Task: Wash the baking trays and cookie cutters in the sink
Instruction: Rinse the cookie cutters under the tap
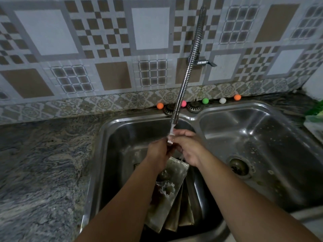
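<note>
Left hand [158,152] and right hand [187,149] together under faucet [190,67] stream, fingers curled round something small; cannot tell what. Baking trays [174,203] fanned in left sink basin [122,137], fluted cookie cutter [168,188] on top. Best: rub all edges directly under stream, low over basin.

Head view, steeply down, close over sink [111,130]

Greys, browns and a few bright balls
Wall tiles [104,32] show grey, white and brown squares and checks over a floral border; the tabletop [43,163] is swirled grey and tan stone; the sink [262,137] and hose [190,63] are shiny silver; the trays [167,206] look dull bronze; the balls are orange [160,105], pink [183,103], green [205,100], white [222,100], orange [237,97]
</note>
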